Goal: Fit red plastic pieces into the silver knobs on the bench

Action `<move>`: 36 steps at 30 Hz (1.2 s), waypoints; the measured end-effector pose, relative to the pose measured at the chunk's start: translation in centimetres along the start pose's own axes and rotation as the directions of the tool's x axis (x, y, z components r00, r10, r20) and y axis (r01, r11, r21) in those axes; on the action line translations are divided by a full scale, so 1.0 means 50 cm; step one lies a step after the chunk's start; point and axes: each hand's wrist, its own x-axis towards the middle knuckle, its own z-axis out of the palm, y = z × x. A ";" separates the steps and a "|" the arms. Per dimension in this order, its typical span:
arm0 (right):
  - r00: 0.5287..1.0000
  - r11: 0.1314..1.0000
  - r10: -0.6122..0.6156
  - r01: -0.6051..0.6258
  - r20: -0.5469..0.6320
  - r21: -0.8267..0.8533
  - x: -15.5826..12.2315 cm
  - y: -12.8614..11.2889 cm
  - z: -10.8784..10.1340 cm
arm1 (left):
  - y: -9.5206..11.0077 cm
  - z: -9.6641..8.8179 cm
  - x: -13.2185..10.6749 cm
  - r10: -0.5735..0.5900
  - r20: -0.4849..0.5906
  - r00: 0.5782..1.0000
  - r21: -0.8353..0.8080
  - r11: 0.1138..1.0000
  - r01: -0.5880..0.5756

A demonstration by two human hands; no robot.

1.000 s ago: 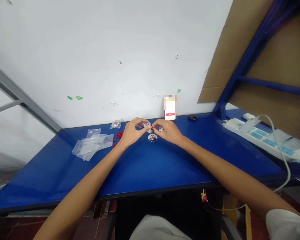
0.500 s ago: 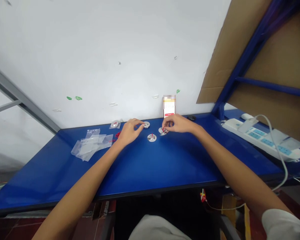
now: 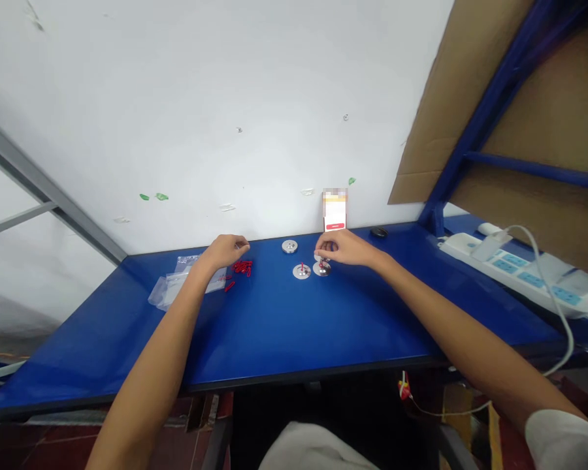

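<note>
My left hand (image 3: 227, 250) is at the back left of the blue table, fingers curled, covering the spot of a small bagged disc. What it grips is hidden. Beside it lies a heap of red cord loops (image 3: 242, 267). My right hand (image 3: 342, 247) is pinched above a shiny metal disc (image 3: 323, 269) with a short red loop standing from its middle. Something pale shows under its fingertips, too covered to name. A second such disc (image 3: 301, 273) lies flat just left of that one. Farther back sits a thicker silver disc (image 3: 289, 247) without a visible loop.
Clear plastic bags (image 3: 174, 287) overlap at the left, partly behind my left forearm. A lit phone (image 3: 335, 212) leans on the wall behind my right hand. A black round object (image 3: 379, 232) and a white power strip (image 3: 519, 274) with a cable are on the right.
My left hand has moved left, from beside the thicker silver disc to over the bagged disc. My right hand has stayed near the looped discs, now slightly behind the nearer one. The view has shifted slightly.
</note>
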 end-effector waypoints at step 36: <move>0.927 0.919 0.242 -0.124 -0.285 0.375 0.085 -0.049 0.065 | 0.071 0.023 -0.002 0.119 -0.029 0.992 -0.621 0.776 -0.111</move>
